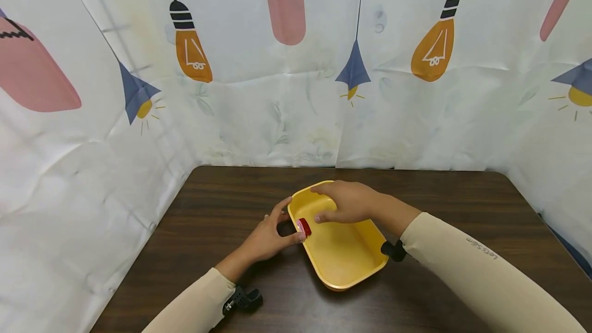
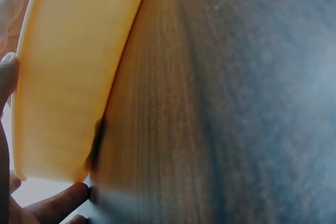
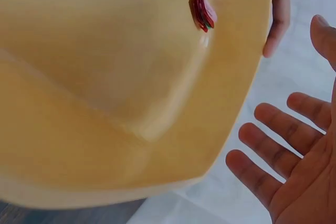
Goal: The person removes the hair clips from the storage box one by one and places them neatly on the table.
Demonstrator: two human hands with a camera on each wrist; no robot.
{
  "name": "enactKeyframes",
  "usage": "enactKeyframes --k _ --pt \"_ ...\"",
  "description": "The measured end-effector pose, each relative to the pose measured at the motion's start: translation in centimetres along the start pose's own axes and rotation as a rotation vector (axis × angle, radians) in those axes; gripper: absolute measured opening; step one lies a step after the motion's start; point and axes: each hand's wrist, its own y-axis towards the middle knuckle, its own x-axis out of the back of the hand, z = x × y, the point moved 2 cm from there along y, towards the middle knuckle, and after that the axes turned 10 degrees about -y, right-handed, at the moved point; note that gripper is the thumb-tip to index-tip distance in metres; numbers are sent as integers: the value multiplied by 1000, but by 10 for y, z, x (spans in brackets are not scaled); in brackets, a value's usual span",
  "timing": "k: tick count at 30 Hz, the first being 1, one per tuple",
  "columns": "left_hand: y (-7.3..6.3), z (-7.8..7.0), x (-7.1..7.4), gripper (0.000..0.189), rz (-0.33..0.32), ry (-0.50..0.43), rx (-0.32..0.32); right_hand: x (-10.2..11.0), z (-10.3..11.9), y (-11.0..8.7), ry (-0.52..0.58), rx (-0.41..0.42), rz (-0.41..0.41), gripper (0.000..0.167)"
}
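Basin (image 1: 342, 256), yellow; a small red-and-pink piece (image 1: 303, 227) lies inside, by its left wall. The left hand (image 1: 270, 235), thumb and fingers apart, touches the basin's left rim; the right hand (image 1: 351, 202), fingers spread and holding nothing, is over its far end. A push at the rim could skid or tip the basin, shifting the piece; the dark wrist camera (image 1: 393, 251) at its right edge could knock it. Beneath is a dark wood-grain tabletop (image 1: 222, 189); beyond the basin hang pale sheets (image 1: 296, 132) printed with bulbs and lamps.
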Motion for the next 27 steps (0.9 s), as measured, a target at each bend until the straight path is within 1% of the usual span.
enactKeyframes --k 8,16,27 --pt "0 0 0 98 -3 3 -1 -2 7 6 7 13 19 75" --pt "0 0 0 98 -3 5 -7 -10 10 14 -31 41 24 75" --pt "0 1 0 98 1 4 -3 -23 16 29 9 112 31 67"
